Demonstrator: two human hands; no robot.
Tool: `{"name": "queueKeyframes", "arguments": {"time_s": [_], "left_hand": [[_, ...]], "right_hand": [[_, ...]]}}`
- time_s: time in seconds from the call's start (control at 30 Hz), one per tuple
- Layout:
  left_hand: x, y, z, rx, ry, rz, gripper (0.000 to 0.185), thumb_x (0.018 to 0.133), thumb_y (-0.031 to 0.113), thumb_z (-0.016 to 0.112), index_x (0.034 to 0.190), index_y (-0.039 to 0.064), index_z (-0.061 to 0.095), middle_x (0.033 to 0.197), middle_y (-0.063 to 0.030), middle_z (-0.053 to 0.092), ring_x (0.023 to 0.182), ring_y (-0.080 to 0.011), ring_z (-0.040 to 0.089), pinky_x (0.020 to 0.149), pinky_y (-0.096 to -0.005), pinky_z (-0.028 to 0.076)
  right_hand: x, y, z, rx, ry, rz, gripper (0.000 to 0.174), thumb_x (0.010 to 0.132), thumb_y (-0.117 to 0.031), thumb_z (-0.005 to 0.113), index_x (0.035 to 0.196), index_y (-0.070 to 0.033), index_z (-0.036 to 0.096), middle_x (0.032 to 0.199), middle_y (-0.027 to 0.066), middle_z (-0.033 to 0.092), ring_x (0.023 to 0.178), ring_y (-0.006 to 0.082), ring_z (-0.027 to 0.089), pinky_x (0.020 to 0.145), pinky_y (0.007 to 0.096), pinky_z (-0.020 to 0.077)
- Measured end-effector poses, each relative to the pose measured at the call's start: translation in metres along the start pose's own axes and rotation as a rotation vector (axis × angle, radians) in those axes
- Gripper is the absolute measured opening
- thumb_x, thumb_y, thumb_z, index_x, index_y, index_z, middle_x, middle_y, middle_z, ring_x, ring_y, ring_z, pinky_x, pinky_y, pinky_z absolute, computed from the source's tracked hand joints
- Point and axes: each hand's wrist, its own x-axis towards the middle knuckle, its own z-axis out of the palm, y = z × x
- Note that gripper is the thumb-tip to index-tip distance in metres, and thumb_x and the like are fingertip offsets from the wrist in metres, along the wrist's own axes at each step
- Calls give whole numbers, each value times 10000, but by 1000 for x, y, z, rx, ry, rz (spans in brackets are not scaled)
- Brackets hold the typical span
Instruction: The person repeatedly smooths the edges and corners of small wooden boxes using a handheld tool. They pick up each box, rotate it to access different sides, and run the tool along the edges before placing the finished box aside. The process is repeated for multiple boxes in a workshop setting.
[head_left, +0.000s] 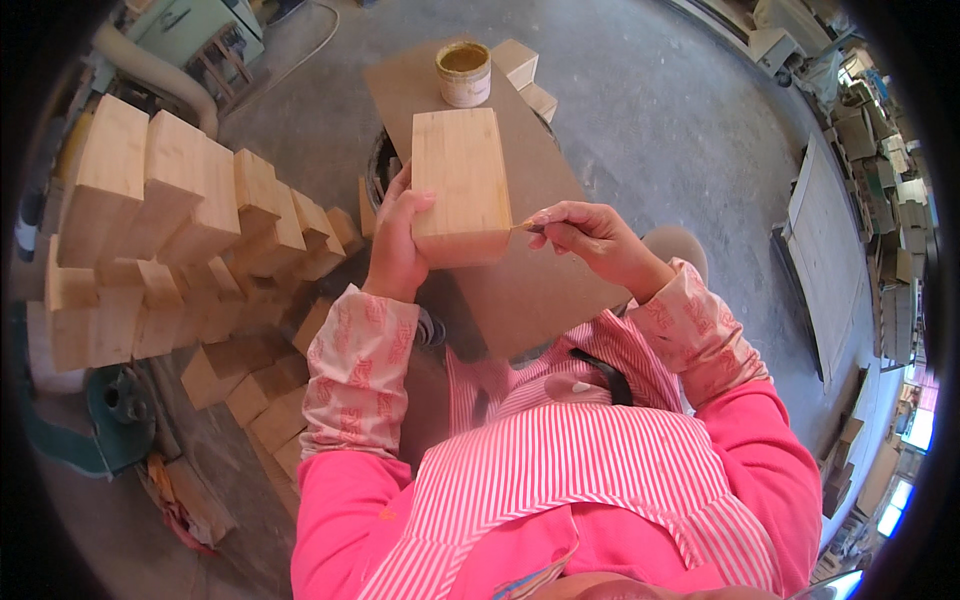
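Note:
A pale wooden box-like block is held up by my left hand, its thumb on the near face and the other fingers behind the left side. My right hand pinches a small thin tool, whose tip meets the block's lower right edge; its exact kind is too small to tell. Beyond the block, an open tub with brownish-yellow paste inside and on its rim stands on a brown board.
Stacked wooden boxes rise at the left, with more boxes below them. Small wooden boxes sit beyond the board. A green machine stands lower left, and a flat panel lies at the right.

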Motion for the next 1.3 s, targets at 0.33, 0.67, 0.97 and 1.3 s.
{"name": "queueKeyframes", "arguments": {"time_s": [0.33,0.67,0.97,1.3], "left_hand": [[0,-14,-3,35,-61,31,716,903,67,600,1584,-28,401,1497,-135,545,1354,-246,580,1141,-379,492],[5,-22,-7,429,-295,305,928,911,106,630,1698,-35,159,1720,-154,255,1566,-270,327,1281,-404,288],[7,-39,3,822,-407,689,890,1029,60,623,1701,-51,50,1713,-190,260,1578,-295,296,1287,-431,258],[5,-37,1,836,-320,768,741,1045,139,663,1633,-52,254,1648,-232,368,1527,-361,383,1261,-459,315]], "right_hand": [[28,-4,5,251,337,177,231,1173,-291,494,1179,-94,615,1330,87,727,1136,207,710,936,358,564],[45,-11,10,596,386,17,199,1179,-239,450,1145,-99,587,1415,163,679,1223,307,696,992,447,560],[32,-17,10,647,414,-149,226,1188,-211,397,1128,-74,567,1412,213,666,1265,336,680,1068,487,542],[25,-18,10,564,439,-108,226,1189,-206,383,1138,-69,556,1434,244,650,1270,353,682,1100,495,535]]}}
